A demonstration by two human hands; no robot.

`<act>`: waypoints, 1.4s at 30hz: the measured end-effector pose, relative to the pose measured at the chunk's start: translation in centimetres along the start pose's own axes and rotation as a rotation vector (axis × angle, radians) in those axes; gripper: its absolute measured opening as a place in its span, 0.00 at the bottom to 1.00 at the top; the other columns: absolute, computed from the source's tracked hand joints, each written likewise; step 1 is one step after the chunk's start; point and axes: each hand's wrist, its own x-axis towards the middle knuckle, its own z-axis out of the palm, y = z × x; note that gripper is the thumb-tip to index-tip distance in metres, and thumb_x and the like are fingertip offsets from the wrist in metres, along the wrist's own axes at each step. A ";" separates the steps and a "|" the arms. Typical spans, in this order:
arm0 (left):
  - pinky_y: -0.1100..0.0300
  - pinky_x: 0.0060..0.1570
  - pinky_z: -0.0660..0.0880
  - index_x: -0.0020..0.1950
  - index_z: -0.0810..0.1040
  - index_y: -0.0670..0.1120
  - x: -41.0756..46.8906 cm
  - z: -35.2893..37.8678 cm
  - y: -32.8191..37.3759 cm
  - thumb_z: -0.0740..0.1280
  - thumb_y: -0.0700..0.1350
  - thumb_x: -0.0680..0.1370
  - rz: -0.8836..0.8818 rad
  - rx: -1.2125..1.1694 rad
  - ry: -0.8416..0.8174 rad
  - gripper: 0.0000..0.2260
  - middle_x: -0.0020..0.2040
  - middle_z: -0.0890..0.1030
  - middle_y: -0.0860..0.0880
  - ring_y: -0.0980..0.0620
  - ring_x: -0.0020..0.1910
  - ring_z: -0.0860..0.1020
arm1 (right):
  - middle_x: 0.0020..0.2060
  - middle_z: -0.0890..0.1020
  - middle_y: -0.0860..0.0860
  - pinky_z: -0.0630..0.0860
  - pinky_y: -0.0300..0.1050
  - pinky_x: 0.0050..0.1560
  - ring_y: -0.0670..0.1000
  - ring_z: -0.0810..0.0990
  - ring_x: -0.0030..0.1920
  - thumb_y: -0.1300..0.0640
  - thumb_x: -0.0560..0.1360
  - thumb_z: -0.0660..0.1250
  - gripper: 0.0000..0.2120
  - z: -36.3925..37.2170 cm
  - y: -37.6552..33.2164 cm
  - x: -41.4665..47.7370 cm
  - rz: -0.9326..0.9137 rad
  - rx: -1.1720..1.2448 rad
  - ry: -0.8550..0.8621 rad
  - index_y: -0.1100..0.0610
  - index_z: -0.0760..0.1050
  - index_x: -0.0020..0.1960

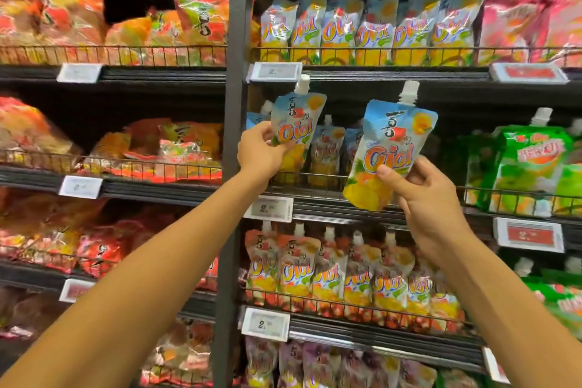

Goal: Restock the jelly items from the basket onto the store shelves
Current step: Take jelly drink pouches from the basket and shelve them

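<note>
Shelves [378,74]: left grip [256,154] holds pouch [297,123]; right grip [431,198], seemingly nearer pouch [393,148].

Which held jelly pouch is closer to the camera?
The right pouch, pinched by the right hand: it looks larger and hangs lower, across the shelf edge, than the left pouch in the left hand.

The head-worn camera faces the shelves [393,75] head-on from close by.
</note>
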 end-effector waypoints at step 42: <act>0.52 0.46 0.78 0.62 0.80 0.46 -4.2 0.9 -1.1 0.64 0.52 0.80 0.266 0.602 -0.043 0.15 0.45 0.84 0.45 0.47 0.46 0.81 | 0.58 0.79 0.60 0.77 0.53 0.61 0.57 0.79 0.59 0.57 0.83 0.60 0.13 8.6 3.0 10.0 0.220 -0.763 -0.184 0.65 0.71 0.63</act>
